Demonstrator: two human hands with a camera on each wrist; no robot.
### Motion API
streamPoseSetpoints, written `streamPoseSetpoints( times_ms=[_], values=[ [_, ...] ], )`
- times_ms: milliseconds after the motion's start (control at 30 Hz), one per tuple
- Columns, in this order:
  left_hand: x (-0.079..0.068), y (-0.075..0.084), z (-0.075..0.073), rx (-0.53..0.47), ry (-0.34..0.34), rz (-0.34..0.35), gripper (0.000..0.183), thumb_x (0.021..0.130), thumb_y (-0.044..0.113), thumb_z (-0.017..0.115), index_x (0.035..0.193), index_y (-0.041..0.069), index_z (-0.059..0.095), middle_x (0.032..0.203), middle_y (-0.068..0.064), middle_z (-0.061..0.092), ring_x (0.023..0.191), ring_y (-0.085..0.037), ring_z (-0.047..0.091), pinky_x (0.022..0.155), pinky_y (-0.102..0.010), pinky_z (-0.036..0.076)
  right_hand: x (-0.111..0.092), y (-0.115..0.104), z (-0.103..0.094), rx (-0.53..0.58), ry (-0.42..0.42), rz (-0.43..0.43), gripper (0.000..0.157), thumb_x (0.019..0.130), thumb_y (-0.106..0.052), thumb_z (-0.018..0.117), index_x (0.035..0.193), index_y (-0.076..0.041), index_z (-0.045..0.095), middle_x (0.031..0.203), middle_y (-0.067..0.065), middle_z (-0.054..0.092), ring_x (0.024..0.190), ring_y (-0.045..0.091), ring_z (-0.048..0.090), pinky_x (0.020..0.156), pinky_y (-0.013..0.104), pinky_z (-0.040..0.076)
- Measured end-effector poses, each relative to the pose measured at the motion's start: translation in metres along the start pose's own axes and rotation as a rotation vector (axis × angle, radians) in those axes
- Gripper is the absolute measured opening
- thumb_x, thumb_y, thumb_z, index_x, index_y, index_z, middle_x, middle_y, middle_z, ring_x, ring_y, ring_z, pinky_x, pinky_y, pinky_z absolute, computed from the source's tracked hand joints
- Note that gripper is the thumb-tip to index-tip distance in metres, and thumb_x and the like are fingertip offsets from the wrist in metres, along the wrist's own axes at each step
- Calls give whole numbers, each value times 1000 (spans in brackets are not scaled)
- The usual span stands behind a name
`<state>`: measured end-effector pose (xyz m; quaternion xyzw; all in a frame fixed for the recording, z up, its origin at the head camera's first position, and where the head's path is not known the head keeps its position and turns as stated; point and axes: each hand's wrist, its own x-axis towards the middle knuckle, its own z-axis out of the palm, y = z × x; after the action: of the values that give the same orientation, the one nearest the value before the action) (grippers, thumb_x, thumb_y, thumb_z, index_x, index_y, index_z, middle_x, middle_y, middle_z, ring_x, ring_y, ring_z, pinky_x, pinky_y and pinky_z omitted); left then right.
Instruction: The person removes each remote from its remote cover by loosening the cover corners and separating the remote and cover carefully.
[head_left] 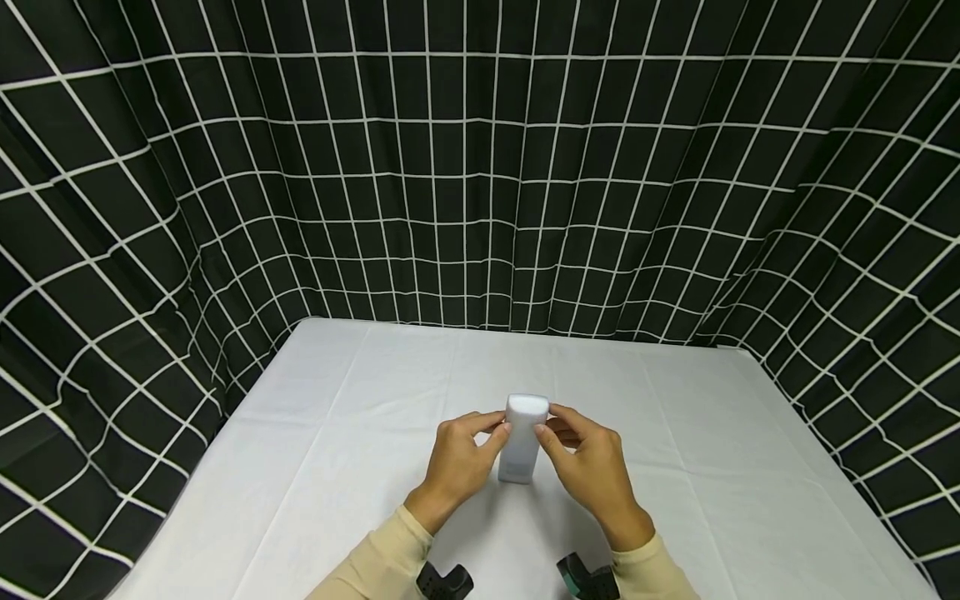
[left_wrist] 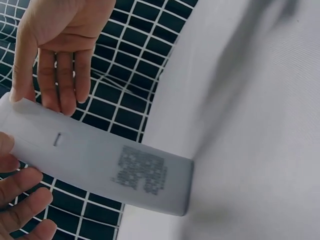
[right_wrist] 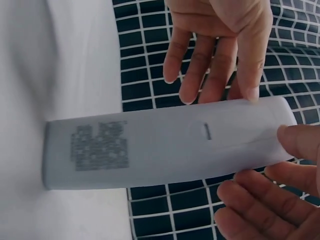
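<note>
A white oblong plastic case [head_left: 517, 454] with rounded edges stands upright on the white cloth, leaning slightly. On its front face are a block of dark print [left_wrist: 141, 170] and one small dark mark. My left hand [head_left: 459, 458] pinches its upper left side between thumb and index finger. Opposite it, my right hand [head_left: 592, 467] pinches the upper right side the same way. Both thumbs lie on the front near the top. In the right wrist view the other fingers [right_wrist: 250, 207] of the right hand spread loosely below the case. Its back face is hidden.
A white cloth [head_left: 337, 467] with fold lines covers the table. Black curtains [head_left: 450, 167] with a white grid hang behind it and along both sides. Dark wrist devices [head_left: 446, 581] sit by the beige sleeves [head_left: 382, 554].
</note>
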<state>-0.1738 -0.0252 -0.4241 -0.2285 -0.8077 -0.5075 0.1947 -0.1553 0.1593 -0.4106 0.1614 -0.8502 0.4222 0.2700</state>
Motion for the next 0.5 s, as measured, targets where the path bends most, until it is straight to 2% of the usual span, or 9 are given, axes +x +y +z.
streamPoseSetpoints(
  times_ms=[167,500],
  values=[
    [-2,-8,6,10,23,10,23,89,13,70,109,2,72,96,-4,72,87,-13,66,81,-42,52,-3,6,5,23,8,9,28,82,0,76,108,6,68,91,8,69,77,20,69,67,36,56],
    [-7,-19,14,31,8,-48,23,88,12,72,108,2,72,93,-3,72,87,-14,66,78,-41,53,-12,20,17,-21,-8,74,22,81,0,76,103,3,71,91,7,71,75,16,68,67,28,55]
  ],
)
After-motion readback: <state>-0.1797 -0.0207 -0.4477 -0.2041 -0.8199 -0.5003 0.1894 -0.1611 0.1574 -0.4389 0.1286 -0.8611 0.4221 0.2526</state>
